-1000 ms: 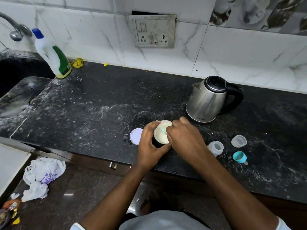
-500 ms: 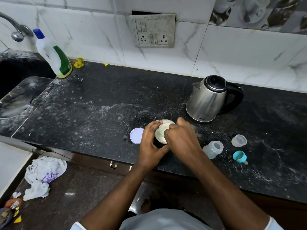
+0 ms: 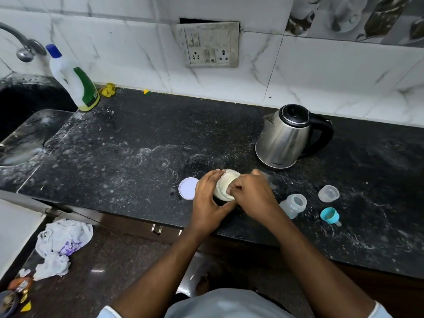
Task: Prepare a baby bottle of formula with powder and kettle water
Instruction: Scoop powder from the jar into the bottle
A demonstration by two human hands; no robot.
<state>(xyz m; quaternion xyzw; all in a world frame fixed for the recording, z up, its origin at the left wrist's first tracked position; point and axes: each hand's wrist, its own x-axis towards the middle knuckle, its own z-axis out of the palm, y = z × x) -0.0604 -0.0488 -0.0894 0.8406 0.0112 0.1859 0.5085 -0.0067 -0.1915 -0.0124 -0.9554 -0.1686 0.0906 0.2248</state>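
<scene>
An open jar of pale formula powder [image 3: 223, 184] stands near the counter's front edge. My left hand [image 3: 206, 203] wraps around its left side. My right hand [image 3: 252, 193] is over the jar's mouth, its fingers pinched together at the powder; the small teal scoop they hold is hidden under them. The jar's white lid [image 3: 187, 188] lies flat just left of the jar. To the right the open baby bottle [image 3: 293, 204] leans on the counter, with its clear cap [image 3: 328, 193] and teal collar with teat [image 3: 329, 216] beside it. The steel kettle [image 3: 284, 138] stands behind, lid closed.
The black counter [image 3: 128, 157] is dusted with white powder. A white and green detergent bottle [image 3: 73, 81] stands at the back left beside a sink [image 3: 20, 138] and tap. A socket plate [image 3: 210, 45] is on the wall. Crumpled bags [image 3: 62, 244] lie on the floor.
My right hand has shifted left and down into the jar's mouth, covering the teal scoop that showed before. The jar has tipped slightly toward me in my left hand.
</scene>
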